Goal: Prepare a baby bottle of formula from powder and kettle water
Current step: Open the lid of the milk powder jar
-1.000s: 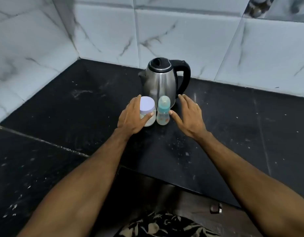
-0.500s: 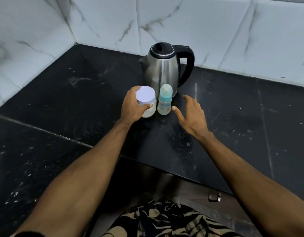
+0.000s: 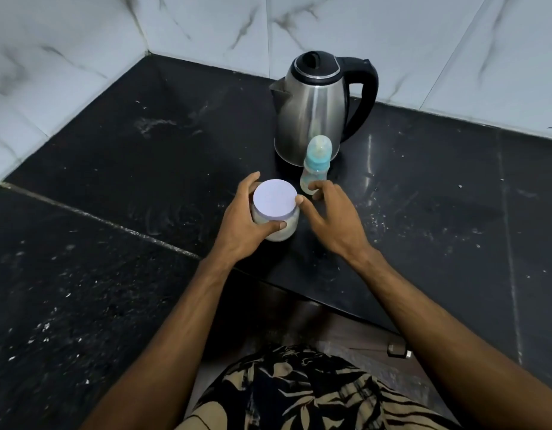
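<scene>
Two hands at work: left hand [image 3: 242, 226] wraps the powder jar [image 3: 276, 217] by its glass wall, thumb on the near side, fingers round the far side; right hand [image 3: 332, 217] is loose and spread, holding nothing, its thumb tip touching the rim of the jar's lid [image 3: 275, 198].
Change, jar: a second ago it stood just in front of the kettle [image 3: 313, 110], beside the baby bottle [image 3: 315, 164]; now it sits nearer the counter's front edge, apart from both. Whether its base rests on the black counter [image 3: 119, 156] or is slightly lifted cannot be told.
Change, right hand: earlier it hovered open to the right of the bottle; it has since swung in toward the jar, fingers passing just in front of the bottle's base.
Unchanged: bottle upright with its teal collar and teat on, close in front of the kettle; kettle lid closed, handle to the right.
Meaning for the task: only the opening step looks under way, probably unscrewing the pale lid to reach the white powder. Nothing is scooped or poured yet.
Next move needs: a firm hold on the glass while the right hand turns the lid.
Risk: the right fingers lie close to the light bottle and could tip it.
</scene>
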The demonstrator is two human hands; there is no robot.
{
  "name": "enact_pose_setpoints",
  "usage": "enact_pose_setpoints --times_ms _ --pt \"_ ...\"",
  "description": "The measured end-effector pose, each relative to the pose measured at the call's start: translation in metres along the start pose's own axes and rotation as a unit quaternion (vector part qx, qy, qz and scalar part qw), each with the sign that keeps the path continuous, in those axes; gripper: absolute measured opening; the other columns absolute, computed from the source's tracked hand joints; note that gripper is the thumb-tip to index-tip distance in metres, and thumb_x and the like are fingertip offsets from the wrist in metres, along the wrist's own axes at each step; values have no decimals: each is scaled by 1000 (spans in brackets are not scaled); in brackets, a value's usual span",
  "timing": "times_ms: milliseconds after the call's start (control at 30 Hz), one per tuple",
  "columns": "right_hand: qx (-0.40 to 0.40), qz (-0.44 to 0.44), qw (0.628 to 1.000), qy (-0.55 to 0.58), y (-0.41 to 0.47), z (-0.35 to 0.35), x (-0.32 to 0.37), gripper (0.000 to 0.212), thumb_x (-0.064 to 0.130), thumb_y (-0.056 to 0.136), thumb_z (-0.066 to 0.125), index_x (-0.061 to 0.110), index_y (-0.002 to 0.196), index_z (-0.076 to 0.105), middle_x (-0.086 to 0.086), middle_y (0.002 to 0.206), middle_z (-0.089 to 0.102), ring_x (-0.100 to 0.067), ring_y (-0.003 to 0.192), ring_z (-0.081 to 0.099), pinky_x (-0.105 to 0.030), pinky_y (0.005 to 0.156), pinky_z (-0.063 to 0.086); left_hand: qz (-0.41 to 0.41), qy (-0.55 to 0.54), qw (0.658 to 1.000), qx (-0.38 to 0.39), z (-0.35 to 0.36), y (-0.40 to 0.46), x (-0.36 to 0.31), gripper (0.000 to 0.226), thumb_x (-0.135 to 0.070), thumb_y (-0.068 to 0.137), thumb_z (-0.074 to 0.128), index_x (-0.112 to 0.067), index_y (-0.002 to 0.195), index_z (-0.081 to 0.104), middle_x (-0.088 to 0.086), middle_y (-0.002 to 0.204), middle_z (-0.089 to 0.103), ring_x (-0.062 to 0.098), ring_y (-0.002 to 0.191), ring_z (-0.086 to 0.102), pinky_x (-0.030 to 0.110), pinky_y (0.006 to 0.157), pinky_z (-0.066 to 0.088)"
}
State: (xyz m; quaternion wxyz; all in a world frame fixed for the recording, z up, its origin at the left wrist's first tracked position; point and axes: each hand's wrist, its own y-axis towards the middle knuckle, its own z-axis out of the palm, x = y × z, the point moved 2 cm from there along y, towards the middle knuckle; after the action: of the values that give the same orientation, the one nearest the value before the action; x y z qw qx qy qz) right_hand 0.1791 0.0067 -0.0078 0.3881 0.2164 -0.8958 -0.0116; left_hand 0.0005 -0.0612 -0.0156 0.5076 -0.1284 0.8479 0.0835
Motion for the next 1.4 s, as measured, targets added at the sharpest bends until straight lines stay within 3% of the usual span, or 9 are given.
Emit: enact_pose_setpoints --times_ms 200,400,567,700,833,1067,1200,1300,1400 --pt "25 -49 998 15 12 8 26 57 54 90 59 13 130 53 -2 119 59 -13 101 55 -33 85 51 -22 -26 998 44 -2 -2 4 112 -25 69 89 -29 154 17 -11 147 43 11 132 46 32 109 43" --pt "86 -139 970 -180 23 15 44 84 72 78 59 23 144 41 0 126 54 -21 111 54 -33 81 45 -36 -63 997 -27 31 -12 5 111 -22 63 92 -20 150 23 1 147 44 15 132 48 39 109 45" --pt "140 -162 933 -288 36 15 52 84 77 75 57 23 138 45 -2 120 53 -22 99 60 -34 67 47 -54 -42 997 -26 34 1 22 108 -33 56 94 -26 143 30 -20 128 46 -7 108 50 -5 78 39" --pt "162 -174 928 -288 42 17 58 75 74 75 59 16 122 52 -3 110 52 -20 90 57 -38 72 54 -61 -22 998 13 28 11 27 105 -44 51 93 -40 138 33 -36 112 51 -30 102 46 -6 70 38" --pt "186 -204 924 -264 46 16 55 71 75 76 58 14 112 52 4 96 39 -15 80 45 -37 73 51 -73 -20 997 24 24 14 27 107 -55 44 88 -47 133 30 -18 130 55 3 115 56 16 86 45" --pt "226 -260 906 -245 53 11 52 76 69 80 60 15 132 48 3 108 51 -15 90 51 -27 76 43 -81 -7 996 31 20 10 23 113 -55 44 89 -49 138 25 -40 105 43 -21 94 45 2 71 32" --pt "274 -299 879 -253 57 4 59 76 63 82 61 16 140 43 0 117 51 -15 96 50 -33 86 49 -89 11 994 56 16 13 21 114 -59 41 87 -50 135 25 -36 107 46 -17 95 47 5 73 34" --pt "325 -310 856 -257 61 -4 62 76 53 80 68 27 144 38 1 123 47 -13 102 44 -33 89 47 -118 27 990 70 20 16 18 113 -39 56 94 -34 146 26 -23 121 49 -8 103 52 1 81 32" --pt "317 -279 872 -248 58 -10 59 89 61 75 69 32 148 29 3 135 44 -14 112 46 -32 91 47 -103 20 993 61 18 13 19 120 -39 54 94 -31 149 22 -23 117 42 -7 102 45 -1 72 27"
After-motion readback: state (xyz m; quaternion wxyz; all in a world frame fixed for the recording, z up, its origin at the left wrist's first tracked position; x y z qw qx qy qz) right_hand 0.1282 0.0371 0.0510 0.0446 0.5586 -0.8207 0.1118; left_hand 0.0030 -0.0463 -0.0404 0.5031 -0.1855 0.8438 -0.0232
